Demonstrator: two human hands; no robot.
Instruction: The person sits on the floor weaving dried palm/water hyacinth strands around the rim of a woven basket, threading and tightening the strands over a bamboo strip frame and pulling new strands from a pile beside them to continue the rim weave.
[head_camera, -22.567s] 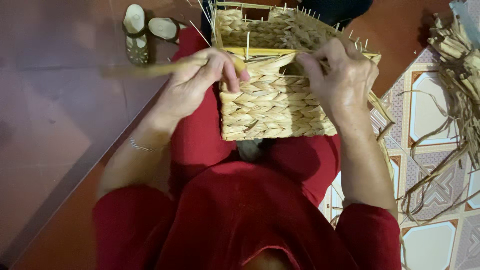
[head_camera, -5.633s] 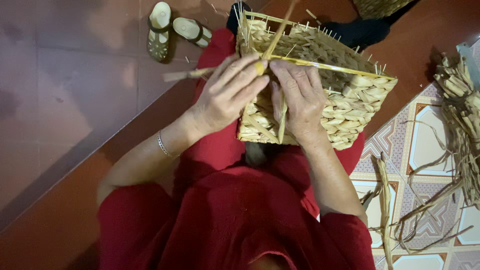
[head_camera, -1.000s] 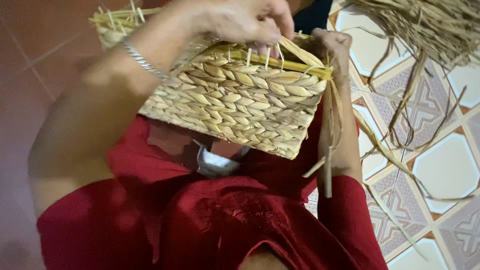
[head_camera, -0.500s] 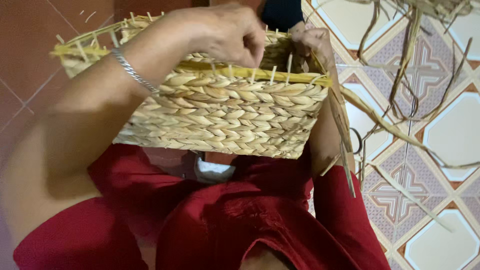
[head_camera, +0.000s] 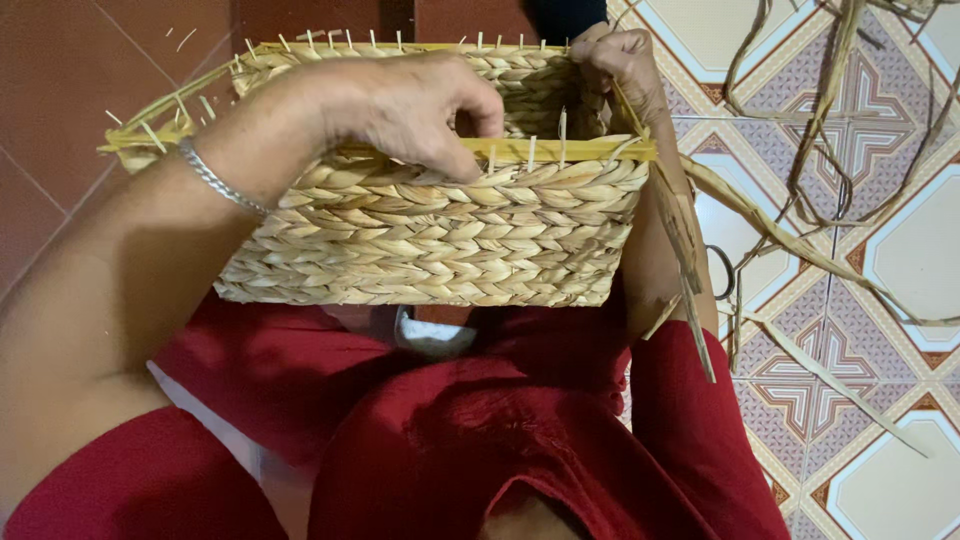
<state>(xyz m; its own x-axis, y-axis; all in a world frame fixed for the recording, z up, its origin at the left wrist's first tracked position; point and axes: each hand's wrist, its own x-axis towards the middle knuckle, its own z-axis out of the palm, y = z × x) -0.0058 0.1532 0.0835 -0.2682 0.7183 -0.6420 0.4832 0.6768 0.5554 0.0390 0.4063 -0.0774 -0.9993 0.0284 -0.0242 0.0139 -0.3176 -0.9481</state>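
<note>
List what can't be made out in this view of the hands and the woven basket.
- Head view: inside of the woven basket, hidden by its near wall and the left hand.
- Right hand: its fingertips are behind the far corner, so its grip is unclear.
- Dried strands on the tiled floor run past the top and right edges.
- Metal ring: partly behind the right forearm, so its kind is unclear.

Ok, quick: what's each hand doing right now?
Left hand: grip pinched shut on the near rim of the woven basket.
Right hand: closed on a dried strand at the basket's right corner.
</note>
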